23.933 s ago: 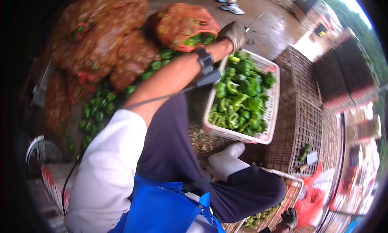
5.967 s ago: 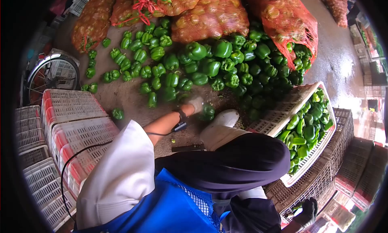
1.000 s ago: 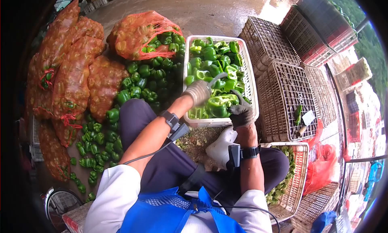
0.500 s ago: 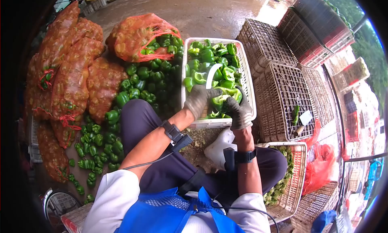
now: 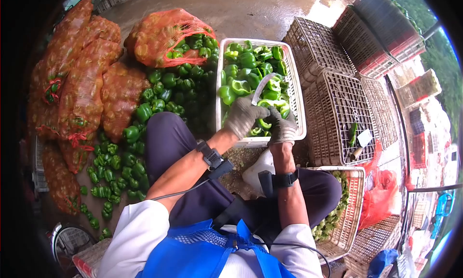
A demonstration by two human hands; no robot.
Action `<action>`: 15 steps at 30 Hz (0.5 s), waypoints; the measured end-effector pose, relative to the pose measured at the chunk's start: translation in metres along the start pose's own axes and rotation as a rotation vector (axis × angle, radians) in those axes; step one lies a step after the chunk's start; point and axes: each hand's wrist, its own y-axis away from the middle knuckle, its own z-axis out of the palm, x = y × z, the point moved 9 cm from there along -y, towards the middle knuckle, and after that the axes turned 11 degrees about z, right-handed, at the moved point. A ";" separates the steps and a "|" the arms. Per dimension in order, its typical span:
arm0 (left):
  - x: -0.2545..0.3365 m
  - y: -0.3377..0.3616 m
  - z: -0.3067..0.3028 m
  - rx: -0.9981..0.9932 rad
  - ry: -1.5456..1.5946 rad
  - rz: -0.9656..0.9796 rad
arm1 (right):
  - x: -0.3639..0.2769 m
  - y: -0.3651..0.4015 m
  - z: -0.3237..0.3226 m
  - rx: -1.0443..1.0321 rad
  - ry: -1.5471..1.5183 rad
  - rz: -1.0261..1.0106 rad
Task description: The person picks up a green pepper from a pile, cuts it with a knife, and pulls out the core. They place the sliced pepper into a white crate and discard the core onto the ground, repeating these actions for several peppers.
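My left hand (image 5: 241,118), in a grey work glove, is closed around a knife with a curved blade (image 5: 263,86). The blade rises from the fist over the white plastic crate (image 5: 298,85). Beside it, my gloved right hand (image 5: 282,127) has its fingers curled in, nearly meeting the left fingertips. Whatever those fingers pinch is hidden. Just past both hands lie cut green pepper pieces (image 5: 274,104). Cut and whole green peppers (image 5: 247,60) fill the crate, some opened to their pale insides.
Loose green peppers (image 5: 130,133) spread over the floor at left, beside full red mesh sacks (image 5: 84,90). An opened sack (image 5: 154,41) spills peppers. Stacked crates (image 5: 337,114) stand at right. A crate of green scraps (image 5: 354,201) sits by my right knee.
The knife blade has swung to the right, and my left hand has tilted with it. My right hand has drawn slightly down and closer to the left; the split pepper between them has come apart.
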 end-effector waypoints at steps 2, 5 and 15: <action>0.000 -0.003 -0.005 -0.002 0.010 0.021 | 0.008 0.009 0.001 -0.023 -0.100 0.185; -0.007 -0.005 -0.016 -0.036 -0.290 0.004 | 0.019 0.006 -0.006 -0.027 0.002 0.292; 0.045 0.005 0.005 -0.058 -0.782 0.462 | 0.029 -0.001 0.000 0.034 -0.259 0.253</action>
